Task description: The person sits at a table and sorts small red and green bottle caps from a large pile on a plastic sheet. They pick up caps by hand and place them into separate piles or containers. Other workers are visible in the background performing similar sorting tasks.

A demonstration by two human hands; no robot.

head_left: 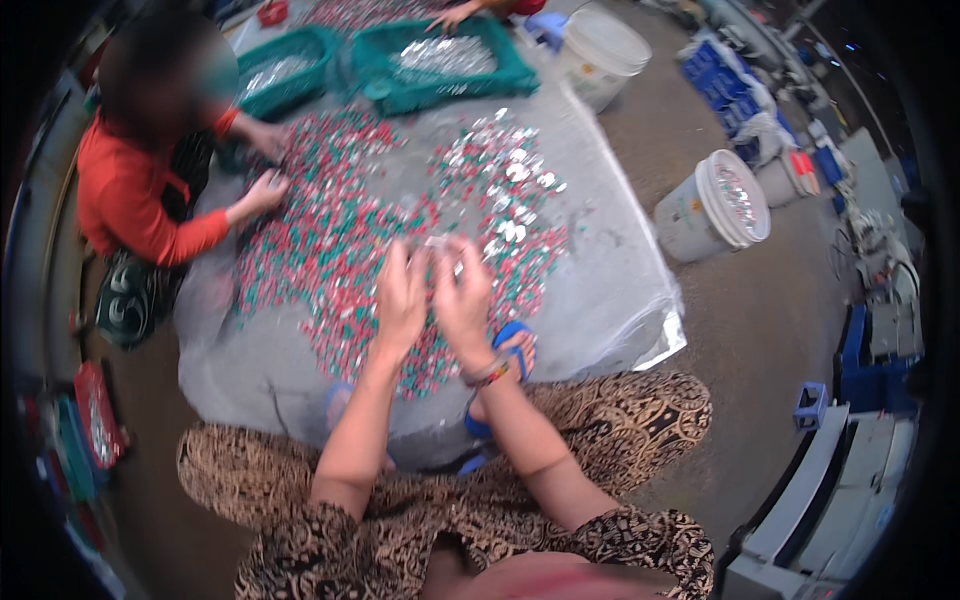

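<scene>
My left hand [401, 298] and my right hand [462, 302] are raised close together over the middle of the sheet, fingers bent and fingertips nearly meeting. Both are closed around something small and pale at the fingertips, too blurred to name. Beneath them spreads a wide layer of small red, green and silvery pieces [340, 250], lying loose on a grey plastic sheet [610, 290]. Just beyond my right hand, brighter silver round pieces [515, 225] lie among the coloured ones. A bracelet circles my right wrist.
At the left a person in an orange top [150, 205] has both hands at the pieces. Two green baskets [440, 92] [285, 78] with silvery pieces stand at the far side, another person's hand [455, 15] above one. White buckets [690, 215] [600, 60] stand right. My blue sandal [512, 340] rests on the sheet.
</scene>
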